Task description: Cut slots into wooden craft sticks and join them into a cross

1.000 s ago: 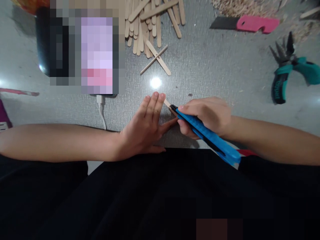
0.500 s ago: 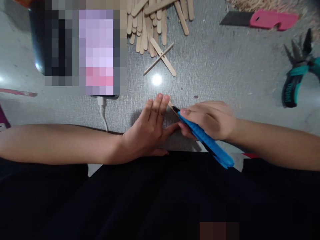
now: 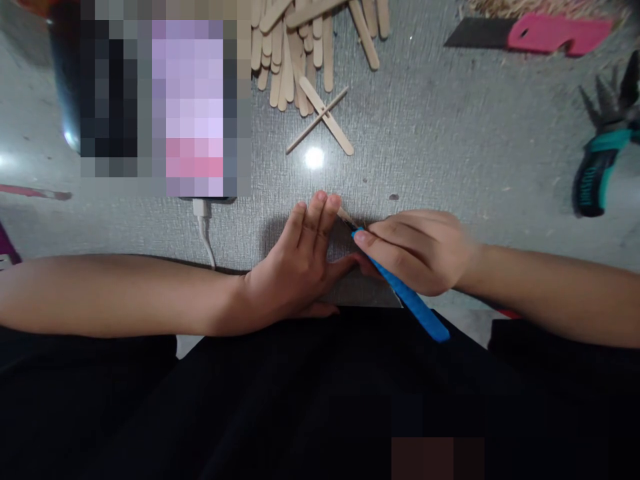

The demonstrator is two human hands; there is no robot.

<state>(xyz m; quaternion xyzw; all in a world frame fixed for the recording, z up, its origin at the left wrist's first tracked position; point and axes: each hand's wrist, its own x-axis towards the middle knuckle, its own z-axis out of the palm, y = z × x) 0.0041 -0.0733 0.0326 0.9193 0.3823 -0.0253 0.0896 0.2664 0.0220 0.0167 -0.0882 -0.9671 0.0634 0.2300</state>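
Note:
A slim blue-handled tool (image 3: 413, 300) with a dark tip is gripped in my right hand (image 3: 420, 250); its exact kind is hard to make out. Its tip meets a wooden craft stick (image 3: 345, 214) on the table, of which only a short end shows. My left hand (image 3: 305, 260) lies flat over the rest of that stick, fingers stretched out. One left finger reaches right, close to the right fingertips. Farther up, a thin wooden stick (image 3: 305, 135) lies crossed over a wider craft stick (image 3: 343, 139).
Many craft sticks (image 3: 287, 73) are heaped at the top. At the upper right lie a pink-handled blade (image 3: 560, 33), wood shavings (image 3: 525, 8) and teal-and-black pliers (image 3: 593, 173). A phone (image 3: 195, 113) with a white cable (image 3: 204, 230) is at the left, beside a dark object (image 3: 67, 80).
My right hand has turned a little and shifted slightly down, and the blue handle now shows narrower and steeper. My left hand keeps its place on the stick.

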